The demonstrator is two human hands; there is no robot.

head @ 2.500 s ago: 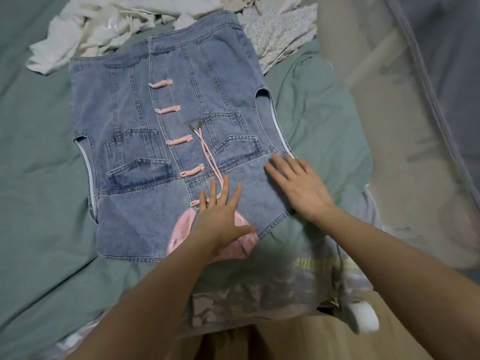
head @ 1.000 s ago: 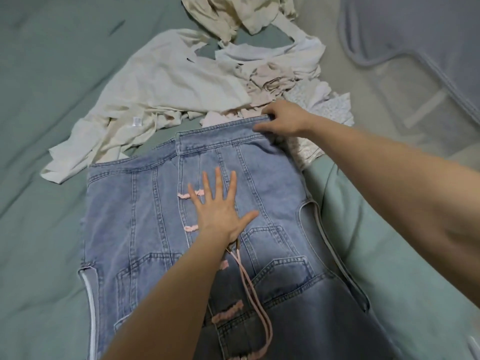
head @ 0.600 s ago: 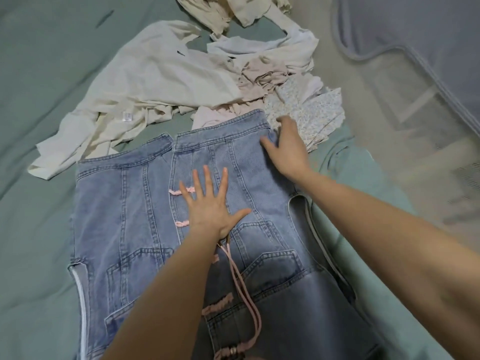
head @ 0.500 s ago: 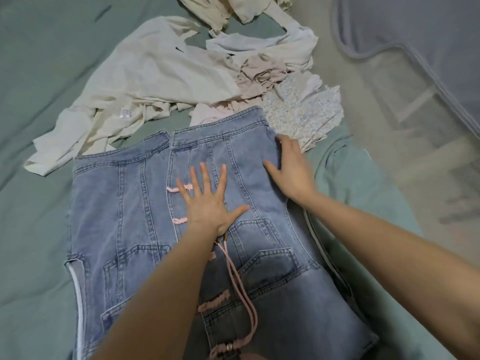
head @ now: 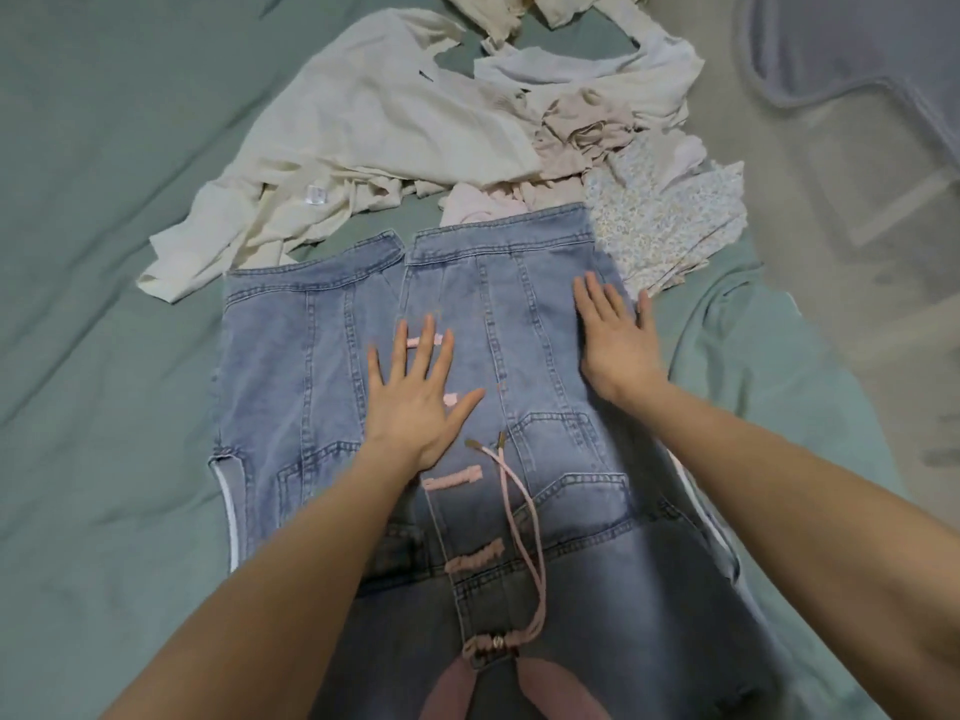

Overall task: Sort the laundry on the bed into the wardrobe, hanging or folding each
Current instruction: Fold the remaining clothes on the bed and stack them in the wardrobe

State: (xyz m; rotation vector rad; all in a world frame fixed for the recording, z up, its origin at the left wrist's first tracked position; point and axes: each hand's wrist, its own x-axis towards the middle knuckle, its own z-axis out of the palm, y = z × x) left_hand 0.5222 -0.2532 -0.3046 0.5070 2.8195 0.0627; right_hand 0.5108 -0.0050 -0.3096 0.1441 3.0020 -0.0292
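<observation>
Two flat hands, fingers straight and gripping nothing, press our denim vest (head: 322, 387) on the bed (head: 104, 304): left hand (head: 415, 397) at centre, right hand (head: 615, 345) at 2 o'clock, likely smoothing it for folding; unsorted pile (head: 415, 127) lies at 12 o'clock

grey blanket (head: 852, 49) at far right, pale mesh netting (head: 831, 163)

A green sheet (head: 93, 210) covers the bed, with a grey-blue quilt (head: 857, 49) at its far right corner.
</observation>
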